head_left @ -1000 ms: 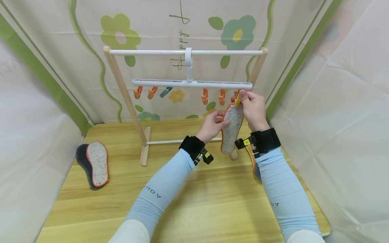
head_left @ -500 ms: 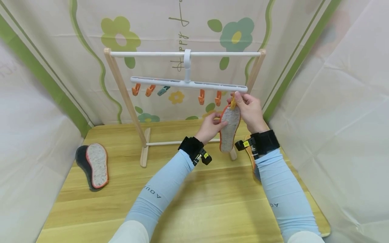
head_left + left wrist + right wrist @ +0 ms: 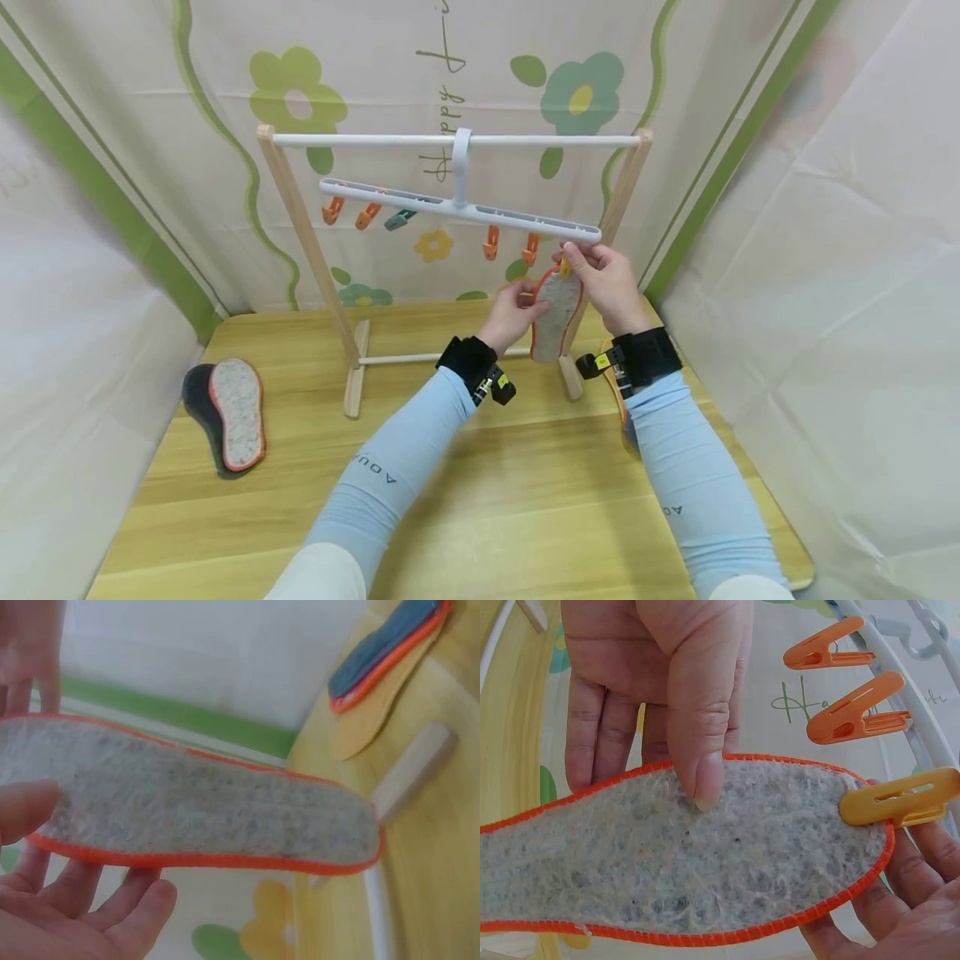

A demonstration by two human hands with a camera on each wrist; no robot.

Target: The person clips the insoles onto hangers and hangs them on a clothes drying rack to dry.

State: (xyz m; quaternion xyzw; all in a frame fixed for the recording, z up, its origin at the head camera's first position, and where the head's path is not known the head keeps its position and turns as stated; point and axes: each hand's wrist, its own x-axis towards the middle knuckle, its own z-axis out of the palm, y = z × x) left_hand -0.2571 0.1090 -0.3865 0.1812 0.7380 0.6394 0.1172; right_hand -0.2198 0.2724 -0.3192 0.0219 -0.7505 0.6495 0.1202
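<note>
A grey felt insole (image 3: pixel 557 315) with orange edging hangs toe-up below the right end of a white clip hanger (image 3: pixel 517 221). My left hand (image 3: pixel 512 317) holds its side edge, thumb on the felt face and fingers behind. In the right wrist view a yellow clip (image 3: pixel 900 798) overlaps the insole's upper edge. My right hand (image 3: pixel 611 287) pinches that clip just under the hanger bar. The hanger tilts, its right end lower.
Orange clips (image 3: pixel 491 242) and a teal clip (image 3: pixel 401 219) dangle from the hanger. A wooden stand with a white rod (image 3: pixel 360 140) carries it. A grey insole (image 3: pixel 238 412) overlaps a dark insole (image 3: pixel 201 404) at left. At right lie a blue insole (image 3: pixel 382 652) and a tan one (image 3: pixel 364 727).
Both hands have drawn the insole and yellow clip slightly left and the clip downward. The hanger has gone from nearly level to tilted, right end down.
</note>
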